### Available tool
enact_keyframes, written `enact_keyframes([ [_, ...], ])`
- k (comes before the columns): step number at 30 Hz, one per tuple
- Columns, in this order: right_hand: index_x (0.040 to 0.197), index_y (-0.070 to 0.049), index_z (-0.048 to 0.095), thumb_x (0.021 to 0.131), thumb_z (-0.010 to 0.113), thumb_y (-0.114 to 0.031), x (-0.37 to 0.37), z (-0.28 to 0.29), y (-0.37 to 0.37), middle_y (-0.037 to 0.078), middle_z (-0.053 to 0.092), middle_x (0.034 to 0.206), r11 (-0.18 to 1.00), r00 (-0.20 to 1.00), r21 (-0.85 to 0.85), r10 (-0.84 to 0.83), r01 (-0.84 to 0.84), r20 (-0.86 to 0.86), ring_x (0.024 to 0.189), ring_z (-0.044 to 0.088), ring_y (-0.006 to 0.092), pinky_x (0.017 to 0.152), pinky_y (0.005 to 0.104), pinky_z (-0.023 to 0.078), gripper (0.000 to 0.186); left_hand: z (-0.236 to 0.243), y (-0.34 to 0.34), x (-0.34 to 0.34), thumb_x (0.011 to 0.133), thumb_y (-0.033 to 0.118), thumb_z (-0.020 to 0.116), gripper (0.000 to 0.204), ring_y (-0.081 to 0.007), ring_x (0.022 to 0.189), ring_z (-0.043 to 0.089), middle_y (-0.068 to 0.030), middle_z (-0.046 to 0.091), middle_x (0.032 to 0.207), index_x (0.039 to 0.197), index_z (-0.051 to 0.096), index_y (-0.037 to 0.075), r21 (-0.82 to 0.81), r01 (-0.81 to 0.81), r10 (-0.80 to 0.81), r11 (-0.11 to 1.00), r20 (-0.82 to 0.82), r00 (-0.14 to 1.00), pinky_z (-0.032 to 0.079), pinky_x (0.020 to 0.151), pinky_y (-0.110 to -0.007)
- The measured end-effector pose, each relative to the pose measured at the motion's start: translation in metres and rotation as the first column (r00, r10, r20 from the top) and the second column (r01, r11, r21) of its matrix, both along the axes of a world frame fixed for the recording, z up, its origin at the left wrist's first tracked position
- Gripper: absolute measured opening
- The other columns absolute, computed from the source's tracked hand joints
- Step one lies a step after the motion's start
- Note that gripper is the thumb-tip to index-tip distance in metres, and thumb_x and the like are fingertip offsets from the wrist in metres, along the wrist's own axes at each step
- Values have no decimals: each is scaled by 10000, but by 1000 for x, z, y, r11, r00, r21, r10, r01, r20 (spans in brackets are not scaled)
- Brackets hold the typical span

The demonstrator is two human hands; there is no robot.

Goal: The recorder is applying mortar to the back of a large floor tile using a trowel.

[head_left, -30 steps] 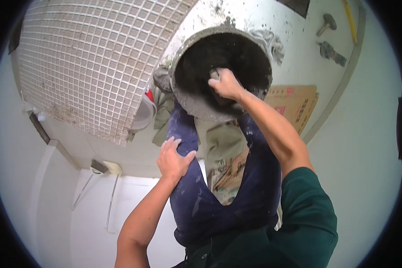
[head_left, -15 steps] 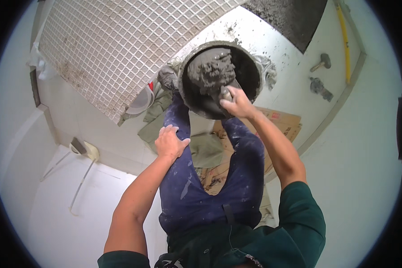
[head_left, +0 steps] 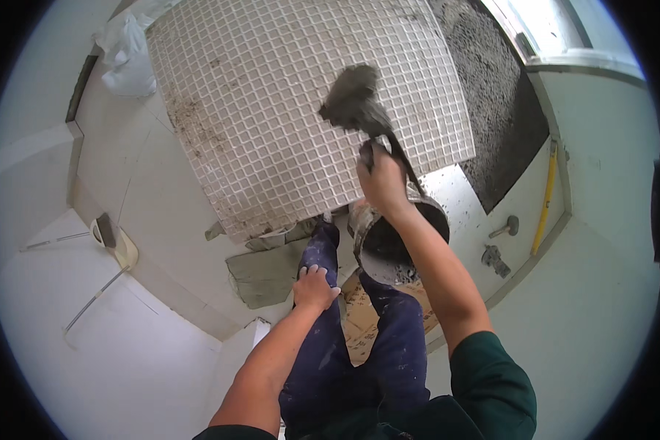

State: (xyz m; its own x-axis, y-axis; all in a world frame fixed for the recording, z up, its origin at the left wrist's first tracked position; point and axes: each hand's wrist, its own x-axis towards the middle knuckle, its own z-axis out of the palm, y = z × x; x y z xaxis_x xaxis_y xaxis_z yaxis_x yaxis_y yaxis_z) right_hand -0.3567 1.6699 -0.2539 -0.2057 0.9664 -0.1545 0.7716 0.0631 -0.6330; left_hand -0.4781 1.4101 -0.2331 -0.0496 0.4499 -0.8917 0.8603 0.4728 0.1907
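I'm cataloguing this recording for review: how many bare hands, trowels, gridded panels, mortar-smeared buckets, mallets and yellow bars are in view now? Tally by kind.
Bare hands: 2 (left hand, right hand)
Trowel: 1
Gridded panel: 1
Mortar-smeared bucket: 1
Mallet: 1
Yellow bar: 1
Total: 7

We stretch our right arm (head_left: 447,282) up from the lower right, the right hand (head_left: 383,182) curled tightly just above centre. Below centre, our left hand (head_left: 314,289) rests, fingers spread, on our left leg (head_left: 320,254).
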Motion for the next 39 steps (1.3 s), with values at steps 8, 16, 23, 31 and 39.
enact_keyframes([
  [8, 966, -59, 685, 853, 634, -187, -82, 14, 91, 233, 683, 814, 998, 987, 54, -19, 11, 163, 765, 674, 426, 695, 511, 531, 179, -3, 9, -27, 707, 355, 821, 471, -343, 1247, 529, -85, 614, 1206, 1061, 664, 87, 93, -182, 176, 979, 71, 982, 509, 962, -455],
  [16, 906, -15, 680, 848, 592, -160, 7, -13, 100, 250, 686, 855, 931, 798, -126, 359, -343, 483, 833, 675, 437, 768, 524, 541, 179, -12, 20, -15, 682, 385, 800, 588, -294, 1247, 534, -72, 604, 1265, 1184, 662, 111, 6, -145, 143, 989, 108, 984, 486, 1003, -446],
  [23, 965, 14, 619, 826, 719, -215, 130, 120, -73, 260, 643, 852, 921, 952, -375, 200, -103, 232, 886, 629, 449, 756, 488, 488, 286, 4, 11, -1, 755, 393, 782, 609, -311, 1331, 472, -91, 565, 1347, 1265, 631, 97, -62, -56, 58, 996, 37, 998, 462, 1045, -452],
  [31, 806, 58, 672, 867, 631, -260, 199, -64, -196, 236, 670, 765, 192, 962, -954, 105, 229, 252, 709, 684, 360, 634, 434, 546, 326, -7, -39, 37, 739, 386, 798, 611, -317, 1381, 437, -83, 540, 1424, 1259, 648, 103, -65, 150, -154, 987, -52, 987, 437, 1080, -449],
  [39, 597, -127, 460, 974, 561, -248, 154, -215, -216, 33, 451, 507, -388, 383, -921, -855, -23, 350, 414, 471, 171, 364, 283, 382, 409, -23, -38, 37, 717, 406, 816, 626, -337, 1379, 440, -123, 537, 1437, 1238, 654, 98, -67, 236, -239, 969, -41, 970, 393, 1112, -451],
])
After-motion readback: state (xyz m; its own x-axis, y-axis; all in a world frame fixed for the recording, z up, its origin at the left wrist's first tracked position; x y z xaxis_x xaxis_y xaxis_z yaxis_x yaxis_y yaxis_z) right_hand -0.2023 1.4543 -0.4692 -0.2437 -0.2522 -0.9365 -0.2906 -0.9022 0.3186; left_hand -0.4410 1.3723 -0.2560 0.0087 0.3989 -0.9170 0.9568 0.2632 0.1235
